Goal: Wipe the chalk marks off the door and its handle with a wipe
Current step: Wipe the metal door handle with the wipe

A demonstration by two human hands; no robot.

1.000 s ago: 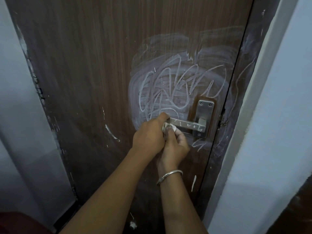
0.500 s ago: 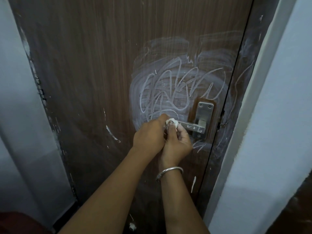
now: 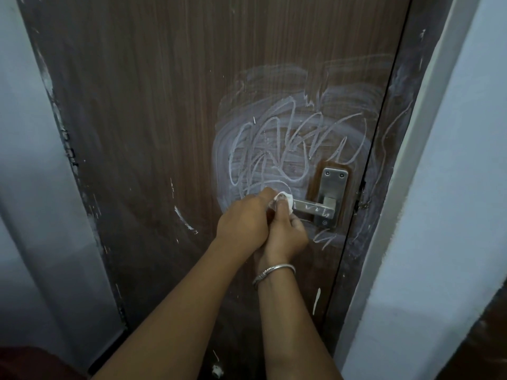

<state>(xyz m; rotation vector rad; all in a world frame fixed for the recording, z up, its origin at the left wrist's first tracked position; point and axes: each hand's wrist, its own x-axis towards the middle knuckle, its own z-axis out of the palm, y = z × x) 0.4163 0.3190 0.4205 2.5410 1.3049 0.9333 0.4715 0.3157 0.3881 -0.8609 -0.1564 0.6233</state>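
A dark brown wooden door (image 3: pixel 164 105) carries white chalk scribbles and smears (image 3: pixel 288 149) above and left of its metal lever handle (image 3: pixel 315 209). The lever itself has small chalk marks, and a few more sit just below it. My right hand (image 3: pixel 288 231), with a silver bangle on the wrist, pinches a small white wipe (image 3: pixel 285 200) against the free left end of the lever. My left hand (image 3: pixel 244 220) lies close beside it with curled fingers that touch the wipe; the wipe is mostly hidden between both hands.
The door frame (image 3: pixel 389 187) on the right is chalk-streaked too, with a pale wall (image 3: pixel 452 187) beyond it. Another pale wall (image 3: pixel 24 160) stands at the left. A white speck (image 3: pixel 217 370) lies on the floor at the door's foot.
Both hands shifted slightly right along the lever with the wipe and stay at its left end. The chalk marks on the door look unchanged.
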